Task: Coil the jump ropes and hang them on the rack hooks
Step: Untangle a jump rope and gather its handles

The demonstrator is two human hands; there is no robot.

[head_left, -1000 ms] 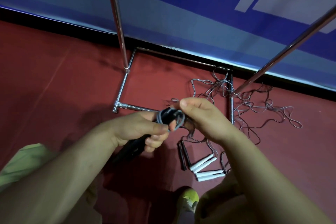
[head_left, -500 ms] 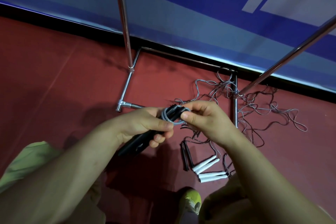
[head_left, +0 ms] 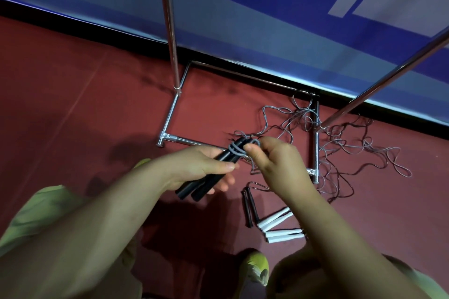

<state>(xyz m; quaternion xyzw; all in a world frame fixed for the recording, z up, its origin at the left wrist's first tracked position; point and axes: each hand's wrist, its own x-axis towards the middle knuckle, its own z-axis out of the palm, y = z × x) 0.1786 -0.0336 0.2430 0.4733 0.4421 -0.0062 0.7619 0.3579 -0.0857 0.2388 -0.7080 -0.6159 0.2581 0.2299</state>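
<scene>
The wrapped turns of grey cord [head_left: 239, 149] are sitting right at the tips of the black handles [head_left: 209, 177], so they are looking likely to slide off the end if the pinch eases; the trailing cord is also running back into the loose tangle of ropes [head_left: 340, 143] on the floor at about two o'clock from the hands, and a snag there could be tugging the wrap undone. The left hand [head_left: 194, 170] is curling its grip around the pair of black handles, thumb laid across them, with the handle ends poking out toward seven o'clock. The right hand [head_left: 274, 160] is pinching the cord loop at the handle tops between thumb and fingertips, its grip nearly closed. More handles, white [head_left: 279, 228] and dark, are lying on the red floor [head_left: 73, 116] at five o'clock from the hands. The rack's metal base frame [head_left: 170, 116] is standing just beyond, at twelve o'clock; no hooks are showing.
</scene>
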